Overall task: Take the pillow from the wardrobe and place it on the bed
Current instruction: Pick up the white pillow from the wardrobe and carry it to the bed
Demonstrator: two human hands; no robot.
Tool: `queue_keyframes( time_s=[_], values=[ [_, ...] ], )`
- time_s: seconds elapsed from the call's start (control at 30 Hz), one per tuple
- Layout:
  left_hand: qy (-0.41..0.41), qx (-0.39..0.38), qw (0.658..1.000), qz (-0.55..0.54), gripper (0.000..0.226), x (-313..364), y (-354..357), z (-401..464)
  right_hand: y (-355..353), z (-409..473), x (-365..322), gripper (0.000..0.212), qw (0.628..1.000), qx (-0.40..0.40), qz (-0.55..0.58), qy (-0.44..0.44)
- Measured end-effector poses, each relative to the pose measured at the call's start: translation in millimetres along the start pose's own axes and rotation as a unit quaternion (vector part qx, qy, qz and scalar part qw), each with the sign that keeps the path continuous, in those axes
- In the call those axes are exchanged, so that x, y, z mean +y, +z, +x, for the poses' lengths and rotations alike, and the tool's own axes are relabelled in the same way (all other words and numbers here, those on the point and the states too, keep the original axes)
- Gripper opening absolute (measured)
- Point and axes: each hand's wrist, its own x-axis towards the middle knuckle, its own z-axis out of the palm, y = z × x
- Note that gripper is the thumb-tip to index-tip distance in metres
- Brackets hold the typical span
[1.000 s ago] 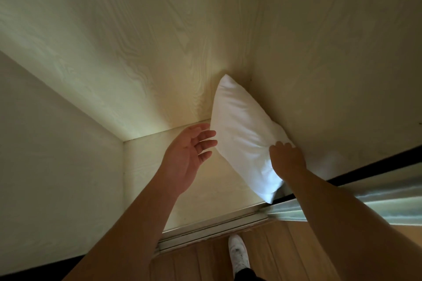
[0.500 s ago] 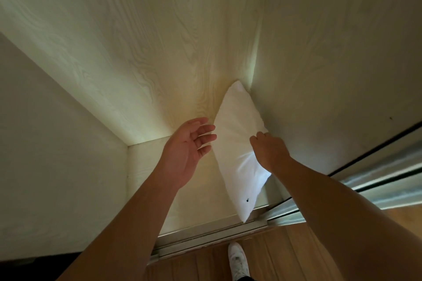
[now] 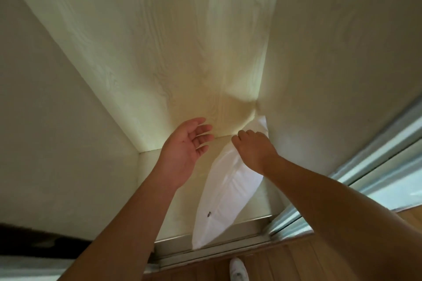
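A white pillow (image 3: 225,191) stands on edge inside the pale wood-grain wardrobe (image 3: 159,64), leaning against the right inner wall, its lower corner at the door track. My right hand (image 3: 253,149) grips the pillow's upper edge with fingers curled over it. My left hand (image 3: 186,146) hovers just left of the pillow, palm facing it, fingers spread, not touching. A small dark mark shows low on the pillow's face.
The wardrobe floor (image 3: 189,187) and left inner wall (image 3: 57,143) bound the compartment. A metal sliding-door track (image 3: 217,242) runs along the bottom, with a sliding door frame (image 3: 376,157) at right. Below lie a wooden floor (image 3: 285,262) and a white shoe (image 3: 237,269).
My right hand has slid up the pillow from its middle to its top edge. The pillow has turned more edge-on and its lower corner has come toward the track. My left hand stays open.
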Motion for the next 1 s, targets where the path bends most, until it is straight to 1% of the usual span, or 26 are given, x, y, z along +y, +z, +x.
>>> queue_keyframes(
  time_s=[0.07,0.13,0.3,0.5,0.67,0.83,1.0],
  values=[
    [0.009,0.002,1.000,0.005,0.027,6,-1,-14,-14,-6,-12,0.034,1.000,0.016,0.000,-0.017],
    [0.020,0.005,1.000,0.005,0.028,10,-4,-29,-28,-14,-24,0.034,0.999,0.036,-0.007,-0.032],
    [0.044,0.019,0.999,0.004,0.023,26,-10,-67,-64,-36,-48,0.033,0.996,0.072,-0.026,-0.036],
    [0.065,-0.008,0.998,0.017,0.029,26,-21,-111,-93,-60,-77,0.033,0.994,0.107,-0.020,-0.018],
    [0.075,-0.007,0.997,0.002,0.026,24,-31,-138,-110,-75,-104,0.031,0.990,0.133,-0.019,-0.042],
    [0.096,0.023,0.995,-0.011,0.024,23,-31,-160,-125,-76,-114,0.033,0.979,0.189,-0.005,-0.082],
    [0.134,0.069,0.989,-0.013,0.025,29,-23,-174,-136,-70,-109,0.031,0.965,0.222,0.009,-0.140]
  ],
)
